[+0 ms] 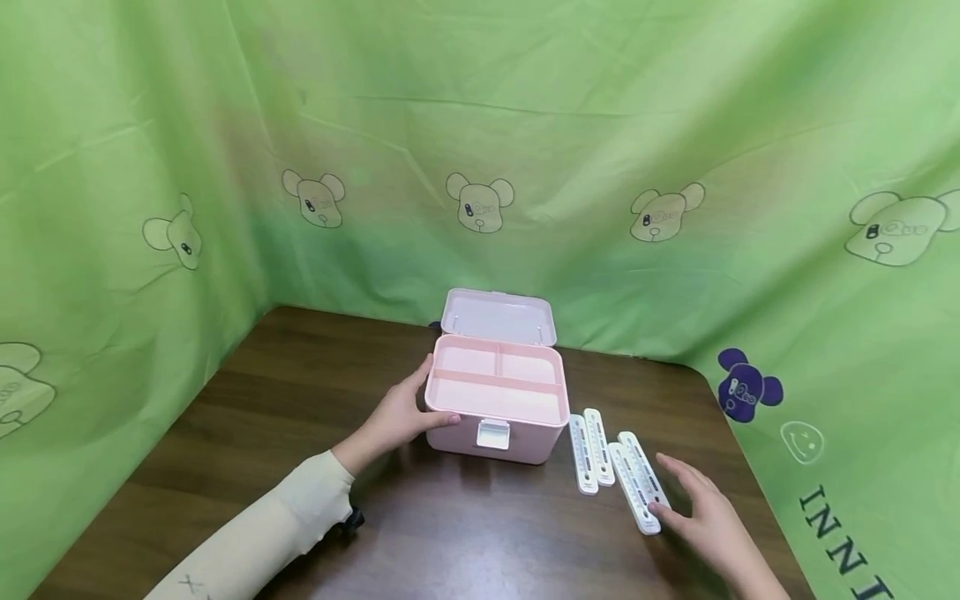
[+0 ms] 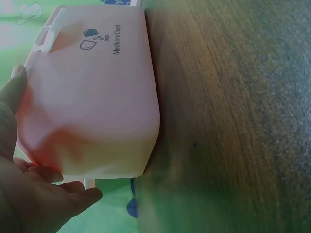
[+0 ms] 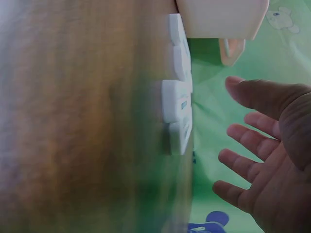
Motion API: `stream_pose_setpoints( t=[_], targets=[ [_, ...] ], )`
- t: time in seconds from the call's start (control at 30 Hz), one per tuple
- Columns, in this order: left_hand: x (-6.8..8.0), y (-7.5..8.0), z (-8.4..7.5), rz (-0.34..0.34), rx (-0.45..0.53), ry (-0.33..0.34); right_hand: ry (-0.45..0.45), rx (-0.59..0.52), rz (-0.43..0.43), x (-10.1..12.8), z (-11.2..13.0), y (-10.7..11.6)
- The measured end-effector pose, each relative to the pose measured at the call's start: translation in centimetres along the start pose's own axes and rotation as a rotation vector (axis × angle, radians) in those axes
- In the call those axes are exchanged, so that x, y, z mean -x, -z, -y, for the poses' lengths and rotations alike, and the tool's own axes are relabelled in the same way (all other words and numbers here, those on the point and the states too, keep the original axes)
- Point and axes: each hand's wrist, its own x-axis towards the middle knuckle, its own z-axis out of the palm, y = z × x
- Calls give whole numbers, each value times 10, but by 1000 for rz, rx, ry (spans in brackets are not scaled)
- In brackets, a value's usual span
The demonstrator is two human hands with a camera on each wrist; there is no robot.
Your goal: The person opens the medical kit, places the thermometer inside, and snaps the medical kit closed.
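Observation:
A pink medicine box (image 1: 495,400) labelled "Medicine Chest" stands on the table with its lid (image 1: 498,317) tipped back. An inner tray with three compartments shows bare at its top. My left hand (image 1: 397,414) grips the box's left front corner, thumb along the front near the rim and fingers against the left side. Several white strip thermometers (image 1: 593,450) lie right of the box in two pairs. Over the nearer pair (image 1: 636,483) my right hand (image 1: 701,517) hovers with fingers spread, holding nothing; the right wrist view shows its palm apart from the thermometers (image 3: 176,102).
A white latch (image 1: 493,434) sits on the box front. The brown wooden table (image 1: 330,367) reaches back to a green cloth backdrop (image 1: 420,250) with printed bear heads, which also hangs on both sides.

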Motion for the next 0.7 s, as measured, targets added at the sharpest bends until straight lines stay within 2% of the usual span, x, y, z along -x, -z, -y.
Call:
stream_pose_setpoints(
  t=[0.3, 0.7],
  targets=[
    [0, 0, 0, 7, 1, 28, -33, 26, 41, 7, -6, -6],
    [1, 0, 1, -1, -4, 13, -104, 43, 105, 11, -9, -10]
  ],
)
